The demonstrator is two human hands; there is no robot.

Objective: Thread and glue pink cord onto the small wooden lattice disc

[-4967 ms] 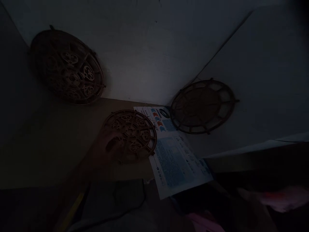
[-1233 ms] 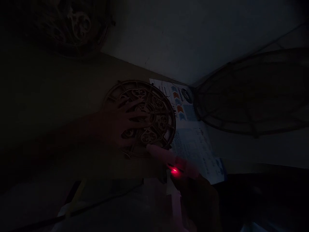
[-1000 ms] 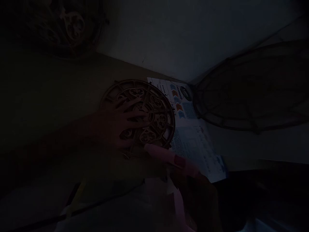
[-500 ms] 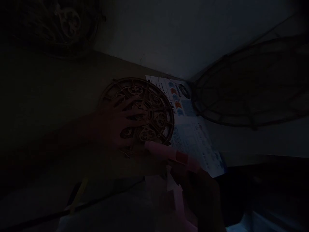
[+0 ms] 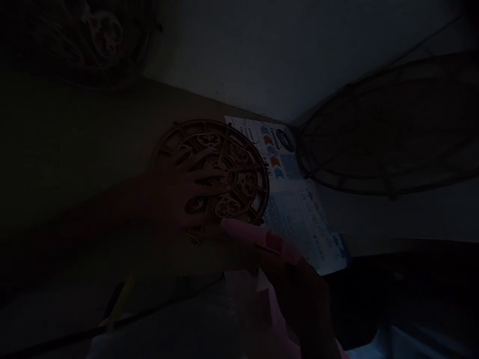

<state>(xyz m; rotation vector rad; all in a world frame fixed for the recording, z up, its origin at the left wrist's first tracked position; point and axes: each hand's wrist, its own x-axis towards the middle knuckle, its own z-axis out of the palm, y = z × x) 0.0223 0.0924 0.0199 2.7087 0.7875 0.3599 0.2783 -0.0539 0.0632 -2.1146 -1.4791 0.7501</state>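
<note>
The scene is very dark. A round openwork disc (image 5: 247, 184) with scrolled, flower-like cut-outs lies flat on the table. My left hand (image 5: 175, 192) rests on its left and middle part, fingers spread apart. From the lower right, my right hand (image 5: 299, 294) is wrapped round a pink tube-nosed tool (image 5: 249, 234) with a red patch on its body. The tool's nose reaches the near rim of the disc, close to my left hand's fingers. Whether it touches the disc I cannot tell. The exact kind of tool is too dim to make out.
A printed sheet (image 5: 295, 214) lies partly under the disc. To the right leans a larger round frame (image 5: 387, 192). At the upper left stands another ornate round piece (image 5: 107, 32). A pale wall (image 5: 239, 50) rises behind the table, and a yellow strip (image 5: 121, 299) shows below.
My right hand and the pink tool have shifted slightly left, the nose moving a little along the disc's near rim. My left hand stays spread on the disc.
</note>
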